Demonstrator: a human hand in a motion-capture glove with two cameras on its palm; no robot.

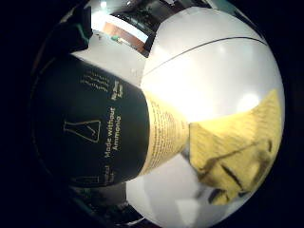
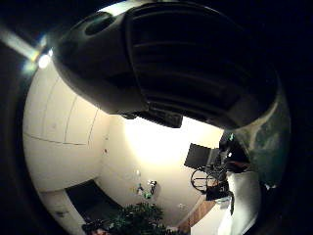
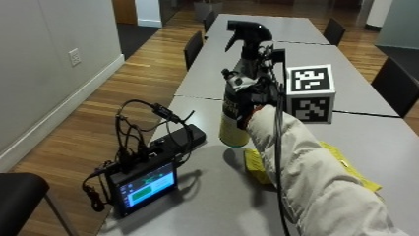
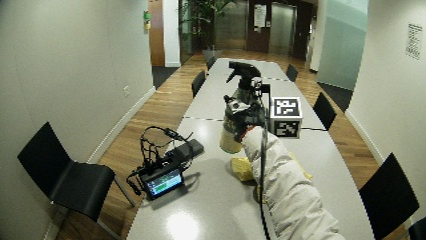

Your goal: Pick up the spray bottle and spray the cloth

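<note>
A: From the outside view, where is the bottle [image 3: 237, 98]?

B: It is upright above the grey surface [image 3: 216, 196], its base clear of the top. The gloved right hand [image 3: 258, 93] grips its dark body, fingers curled round it, with the black trigger head above the hand. The yellow cloth [image 3: 258, 167] lies on the surface just below and beside the bottle, partly hidden by the pale sleeve [image 3: 308, 182].

A: Anything else on the surface?

B: A small screen unit [image 3: 144, 184] with cables near the edge, well apart from the cloth.

A: And the wide outside view?

B: The same: bottle [image 4: 234, 115] held up in the hand [image 4: 249, 112], cloth [image 4: 241, 167] on the surface under the arm, black chairs [image 4: 63, 180] along the sides.

A: The little finger side palm view?

B: The bottle's dark label [image 1: 95, 128] fills much of it, close to the palm; the crumpled cloth [image 1: 235, 147] lies beyond on the surface [image 1: 204, 61].

A: The thumb side?

B: The black spray head [image 2: 186, 58] looms against a pale wall.
</note>
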